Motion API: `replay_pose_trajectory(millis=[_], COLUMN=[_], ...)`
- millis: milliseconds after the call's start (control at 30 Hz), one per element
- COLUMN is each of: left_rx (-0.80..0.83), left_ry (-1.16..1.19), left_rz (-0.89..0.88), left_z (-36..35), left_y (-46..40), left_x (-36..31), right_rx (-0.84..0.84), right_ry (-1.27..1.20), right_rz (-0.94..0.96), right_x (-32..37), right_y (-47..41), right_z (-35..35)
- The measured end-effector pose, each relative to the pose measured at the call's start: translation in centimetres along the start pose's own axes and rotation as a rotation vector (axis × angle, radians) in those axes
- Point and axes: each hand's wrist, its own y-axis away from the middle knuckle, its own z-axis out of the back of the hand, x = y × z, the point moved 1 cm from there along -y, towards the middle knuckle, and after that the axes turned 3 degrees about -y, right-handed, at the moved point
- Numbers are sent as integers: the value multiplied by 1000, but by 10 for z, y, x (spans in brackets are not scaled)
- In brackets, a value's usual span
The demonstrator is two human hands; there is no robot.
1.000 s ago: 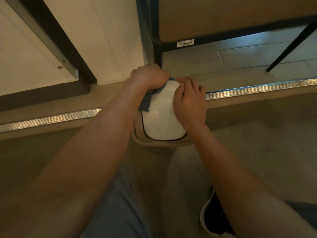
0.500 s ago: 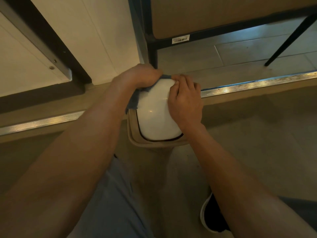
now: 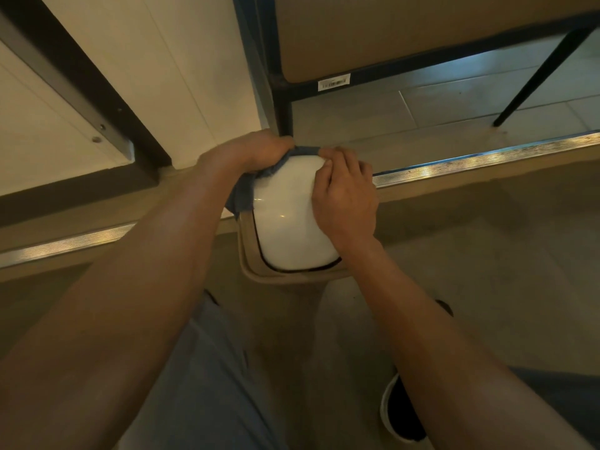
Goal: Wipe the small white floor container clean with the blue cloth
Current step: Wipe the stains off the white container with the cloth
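Note:
The small white container (image 3: 285,219) stands on the floor in the middle of the view, with a glossy white lid inside a beige rim (image 3: 248,258). My left hand (image 3: 256,151) is closed on the blue cloth (image 3: 243,193) and presses it against the container's far left corner. A fold of the cloth hangs down the left side, and a strip shows along the far edge. My right hand (image 3: 344,193) lies on the lid's right side, fingers curled over the far edge, holding the container.
A metal threshold strip (image 3: 487,160) runs across the floor behind the container. A dark metal table frame (image 3: 282,102) with a leg (image 3: 535,76) stands beyond it. A white door with dark trim (image 3: 81,79) is at the left. My shoe (image 3: 402,414) is at lower right.
My left hand with the cloth has slid slightly along the container's far left corner. The right hand keeps its hold. The camera has shifted a little.

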Motion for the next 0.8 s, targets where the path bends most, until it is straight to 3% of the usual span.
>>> replay_pose_trajectory(millis=[267,467,533,700,800], left_rx=[29,8,7,18,57], left_ry=[-61,133,54,-38,-37], left_rz=[-54,91,99,21,-26], left_z=[-7,4,4,-6,-4], left_y=[3,5,7,12,9], left_x=[-37,-8,-16,-53,-38], right_rx=[11,6,6,12,0], right_ry=[-21,-37,-23,-21,-14], right_rz=[1,1,14,28,41], right_x=[2,2,1,0,-1], right_y=[2,3,2,1,1], right_z=[4,4,2,4,4])
